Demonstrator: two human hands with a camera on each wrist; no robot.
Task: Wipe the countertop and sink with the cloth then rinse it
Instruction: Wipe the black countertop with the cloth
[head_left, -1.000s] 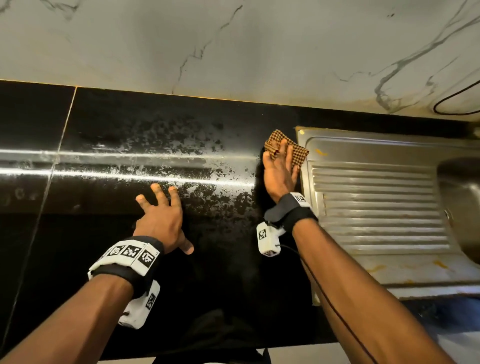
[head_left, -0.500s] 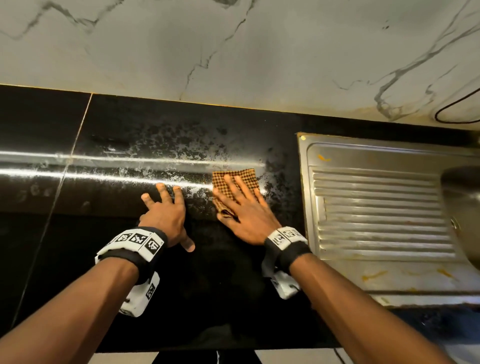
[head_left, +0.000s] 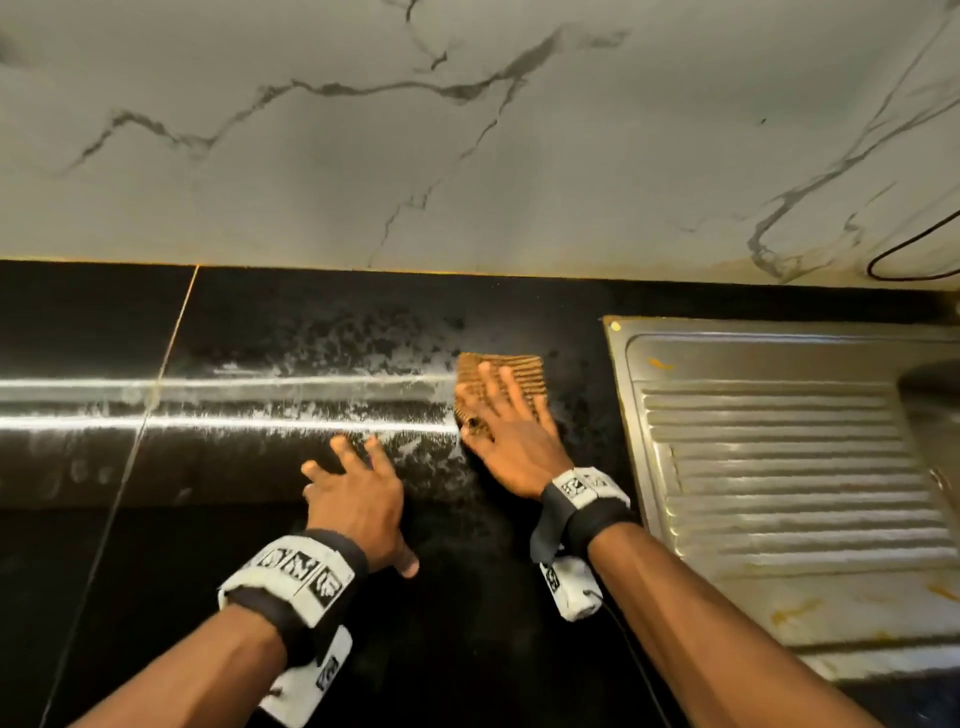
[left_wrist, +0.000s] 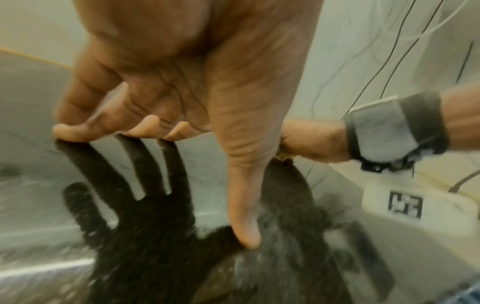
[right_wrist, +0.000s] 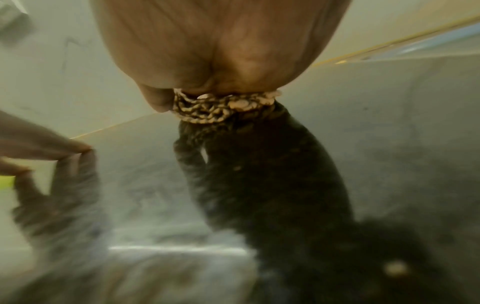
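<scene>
Right palm pressing bunched checked cloth onto glossy dark countertop, left fingertips touching nearby

Brown-and-tan checked woven cloth; glossy black stone countertop, white smears; grey-veined white marble wall; silver ribbed steel sink drainboard.

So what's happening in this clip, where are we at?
A person is wiping a black countertop. The right hand presses a checked cloth flat on the wet, streaky patch, left of the steel sink. The left hand rests on the counter with fingers spread. The sink shows yellow stains; no rinsing yet.
</scene>
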